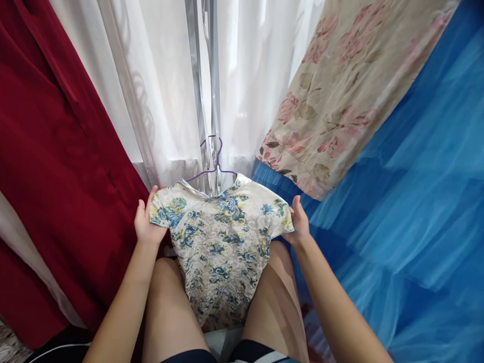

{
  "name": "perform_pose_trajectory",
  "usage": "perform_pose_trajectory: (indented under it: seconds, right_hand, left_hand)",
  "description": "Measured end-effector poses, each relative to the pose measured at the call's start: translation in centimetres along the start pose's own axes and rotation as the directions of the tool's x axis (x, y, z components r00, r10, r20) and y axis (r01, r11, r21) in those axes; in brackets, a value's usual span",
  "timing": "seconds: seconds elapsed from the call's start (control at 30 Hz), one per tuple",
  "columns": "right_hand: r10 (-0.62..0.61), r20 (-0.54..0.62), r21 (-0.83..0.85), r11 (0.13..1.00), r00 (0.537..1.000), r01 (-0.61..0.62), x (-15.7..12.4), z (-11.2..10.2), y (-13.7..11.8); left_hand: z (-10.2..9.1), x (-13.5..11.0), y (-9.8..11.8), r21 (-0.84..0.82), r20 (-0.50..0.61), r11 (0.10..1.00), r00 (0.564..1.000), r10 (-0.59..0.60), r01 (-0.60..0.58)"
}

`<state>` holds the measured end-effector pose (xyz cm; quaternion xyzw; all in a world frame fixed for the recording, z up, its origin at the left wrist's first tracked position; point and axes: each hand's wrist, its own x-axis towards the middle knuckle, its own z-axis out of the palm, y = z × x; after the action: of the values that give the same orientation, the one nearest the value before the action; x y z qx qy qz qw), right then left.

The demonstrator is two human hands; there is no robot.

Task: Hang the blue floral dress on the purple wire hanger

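Observation:
A short-sleeved floral dress (223,237), cream with blue and yellow-green flowers, is spread out in front of me and reaches down between my thighs. Its neckline sits on a purple hanger (218,160). At the left sleeve, my left hand (147,222) is closed on the cloth, thumb raised at the edge and most fingers behind the fabric. My right hand (300,220) holds the opposite sleeve in the same way, its thumb pointing up and its other fingers mostly hidden.
Grey metal poles (204,65) rise behind the hanger, before white curtains (162,91). Dark red cloth (71,166) hangs at left. To the right are a beige fabric (340,85) with pink flowers and a blue ruffled fabric (408,217). My bare legs (172,312) lie beneath the dress.

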<state>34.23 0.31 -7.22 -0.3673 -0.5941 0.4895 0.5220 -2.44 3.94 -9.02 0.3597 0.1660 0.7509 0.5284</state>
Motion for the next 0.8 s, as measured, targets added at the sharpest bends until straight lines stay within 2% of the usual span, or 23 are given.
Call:
perform_pose_trajectory:
  seconds: [0.07,0.13,0.17,0.23,0.3,0.37,0.43,0.5,0.57,0.63,0.67,0.73,0.77,0.8]
  right_hand:
    - [-0.003,-0.069,0.000,1.000,0.998,0.003,-0.3,-0.6,-0.7]
    - [0.000,-0.125,0.011,1.000,0.992,0.002,-0.5,-0.8,-1.8]
    - [0.001,-0.152,0.037,0.999,0.988,0.005,-0.6,-0.7,-2.4]
    - [0.014,-0.203,0.122,0.993,0.979,0.011,-0.6,-0.3,-3.7]
    - [0.041,-0.213,0.194,0.981,0.976,0.001,-0.7,0.0,-4.9]
    - [0.029,-0.225,0.224,0.974,0.974,0.022,-1.0,0.3,-5.7]
    - [-0.023,-0.265,0.198,0.977,0.964,0.078,-2.0,0.7,-5.8]
    - [-0.066,-0.339,0.141,0.983,0.938,0.120,-3.7,1.3,-5.1]
    - [-0.084,-0.400,0.077,0.989,0.913,0.125,-6.2,2.0,-3.8]
    - [-0.123,-0.397,-0.015,0.992,0.910,0.127,-9.0,2.8,-2.4]
    - [-0.159,-0.357,-0.078,0.987,0.921,0.140,-10.3,3.2,-1.9]
    - [-0.220,-0.141,-0.160,0.967,0.965,0.197,-12.7,3.9,-1.6]
    - [-0.226,0.015,-0.160,0.961,0.974,0.226,-13.5,4.3,-1.9]
    - [-0.216,0.183,-0.133,0.961,0.959,0.242,-14.2,4.7,-2.3]
  left_hand:
    - [0.6,0.2,1.7,0.126,0.034,0.984,0.992,0.121,-0.124]
    - [1.3,0.8,3.2,0.373,0.081,0.895,0.969,0.231,-0.245]
    - [1.8,1.1,3.9,0.515,0.127,0.801,0.951,0.281,-0.305]
    - [3.0,1.7,5.2,0.736,0.268,0.538,0.907,0.324,-0.410]
    - [4.9,2.2,6.2,0.818,0.418,0.295,0.862,0.288,-0.495]
    - [7.4,2.5,6.5,0.813,0.517,0.177,0.828,0.216,-0.554]
    - [10.0,2.8,6.1,0.788,0.570,0.177,0.807,0.155,-0.590]
    - [12.2,2.9,5.1,0.759,0.599,0.237,0.793,0.113,-0.607]
    - [13.5,2.6,3.7,0.736,0.623,0.250,0.774,0.112,-0.629]
    - [14.1,1.9,2.0,0.718,0.640,0.230,0.753,0.153,-0.657]
    - [14.2,1.5,1.2,0.707,0.639,0.238,0.746,0.189,-0.666]
    - [14.1,0.7,-0.3,0.681,0.590,0.335,0.758,0.276,-0.652]
    - [14.0,0.3,-0.8,0.667,0.532,0.426,0.791,0.301,-0.611]
    - [13.9,0.1,-1.2,0.653,0.462,0.524,0.836,0.297,-0.547]
